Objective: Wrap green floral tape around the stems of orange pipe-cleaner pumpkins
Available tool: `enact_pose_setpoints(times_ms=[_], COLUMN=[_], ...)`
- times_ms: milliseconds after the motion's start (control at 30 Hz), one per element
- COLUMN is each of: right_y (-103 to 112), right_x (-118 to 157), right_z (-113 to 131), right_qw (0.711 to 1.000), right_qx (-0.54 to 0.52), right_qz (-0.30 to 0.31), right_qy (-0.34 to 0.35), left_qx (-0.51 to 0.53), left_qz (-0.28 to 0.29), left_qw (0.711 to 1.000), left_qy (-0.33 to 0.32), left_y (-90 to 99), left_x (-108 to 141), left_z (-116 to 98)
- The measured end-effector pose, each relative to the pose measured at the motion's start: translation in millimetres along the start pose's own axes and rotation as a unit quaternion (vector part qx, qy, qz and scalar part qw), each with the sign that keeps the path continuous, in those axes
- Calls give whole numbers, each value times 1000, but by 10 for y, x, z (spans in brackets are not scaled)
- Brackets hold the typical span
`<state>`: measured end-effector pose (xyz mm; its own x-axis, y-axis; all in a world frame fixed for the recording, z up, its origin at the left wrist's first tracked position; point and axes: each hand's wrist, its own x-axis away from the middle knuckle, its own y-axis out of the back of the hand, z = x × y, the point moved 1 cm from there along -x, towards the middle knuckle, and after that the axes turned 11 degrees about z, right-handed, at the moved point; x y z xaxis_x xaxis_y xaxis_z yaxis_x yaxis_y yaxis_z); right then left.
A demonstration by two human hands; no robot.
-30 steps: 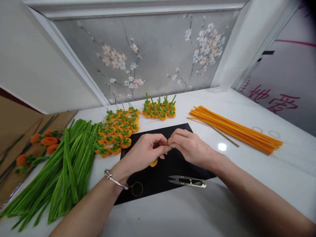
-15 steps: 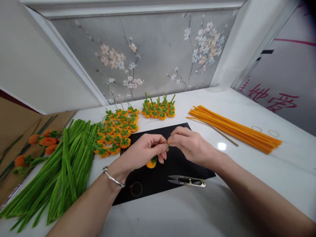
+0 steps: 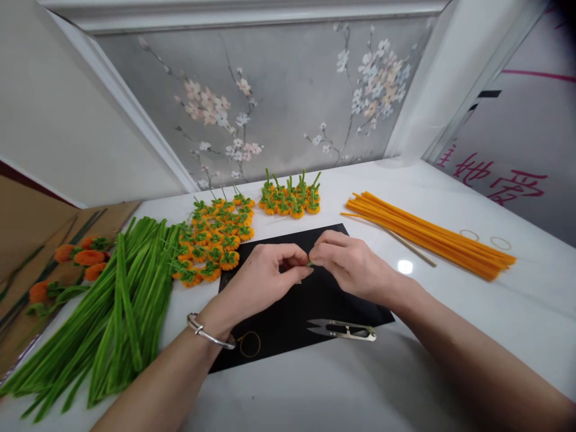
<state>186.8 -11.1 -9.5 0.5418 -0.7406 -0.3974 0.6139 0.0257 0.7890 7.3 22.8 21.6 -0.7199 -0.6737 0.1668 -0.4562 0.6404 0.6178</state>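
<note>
My left hand [image 3: 274, 276] is closed, its thumb and fingertips pinched in toward my right hand above the black mat [image 3: 288, 318]. My right hand [image 3: 348, 259] pinches a small green pipe-cleaner tip [image 3: 309, 264] between thumb and forefinger. The tip shows in the narrow space where the two hands meet. Whatever else lies within my left fingers is hidden by the hand. Thread snips [image 3: 342, 330] lie on the mat's near right edge, and a thin elastic ring [image 3: 249, 344] rests at its near left.
Green pipe cleaners [image 3: 130, 300] are heaped on the left, near orange pipe-cleaner flowers [image 3: 89, 258]. Rows of small orange and green pipe-cleaner ornaments [image 3: 216, 237] stand behind the mat, with another cluster [image 3: 294, 198] farther back. Orange pipe cleaners [image 3: 427, 234] lie right on the white table [image 3: 454, 312].
My left hand has turned and its thumb has shifted slightly right. The orange and green pipe-cleaner ornament that showed beneath it is now hidden. My right hand has barely moved.
</note>
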Motion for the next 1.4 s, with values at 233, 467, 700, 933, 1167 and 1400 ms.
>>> enact_pose_setpoints(times_ms=[233,467,700,933,1167,1400], right_y=[19,26,-13,1,32,8], right_x=[-8,-9,-9,-19,-4,-19], right_z=[24,29,54,74,58,35], right_qw=[1000,999,999,995,995,997], right_qx=[-14,-14,16,-56,-50,-31], right_qz=[7,8,38,79,82,59], right_qy=[10,34,29,-17,-35,-34], left_qx=[89,135,125,175,194,164], left_qz=[51,108,47,60,61,46], left_qw=[995,985,991,983,979,985], left_qy=[-8,-1,-11,6,14,21], left_y=[50,78,12,20,28,10], left_x=[-16,-19,-24,-23,-31,-59], left_z=[-17,3,-10,13,11,17])
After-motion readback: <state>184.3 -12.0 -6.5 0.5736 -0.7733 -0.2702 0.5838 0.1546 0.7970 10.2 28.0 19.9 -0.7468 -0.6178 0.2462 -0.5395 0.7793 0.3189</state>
